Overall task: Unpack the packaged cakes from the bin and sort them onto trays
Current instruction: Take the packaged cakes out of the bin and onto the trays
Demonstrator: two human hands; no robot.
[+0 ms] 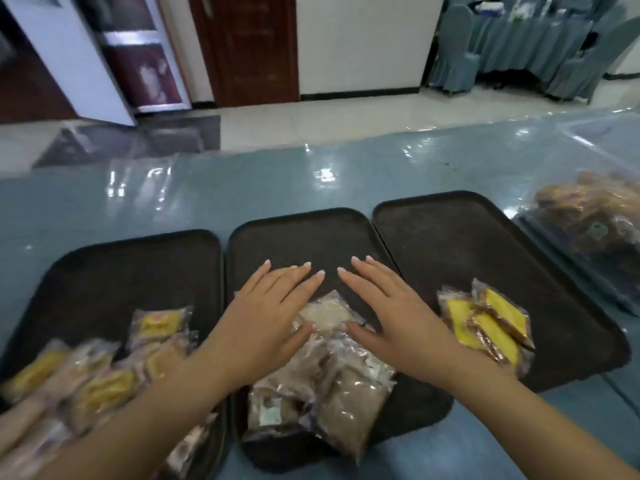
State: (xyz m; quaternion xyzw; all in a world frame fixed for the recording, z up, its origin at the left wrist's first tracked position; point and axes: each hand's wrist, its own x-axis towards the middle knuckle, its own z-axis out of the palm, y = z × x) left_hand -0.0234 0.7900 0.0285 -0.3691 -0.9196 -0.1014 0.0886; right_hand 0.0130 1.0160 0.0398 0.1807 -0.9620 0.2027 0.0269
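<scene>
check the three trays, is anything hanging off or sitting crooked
Yes. On the middle black tray, a clear-wrapped brown cake lies tilted and pokes past the near rim. On the left black tray, a blurred packet overhangs the near right corner.

Head-worn view, forward and down, close over the trays (311, 237).
</scene>
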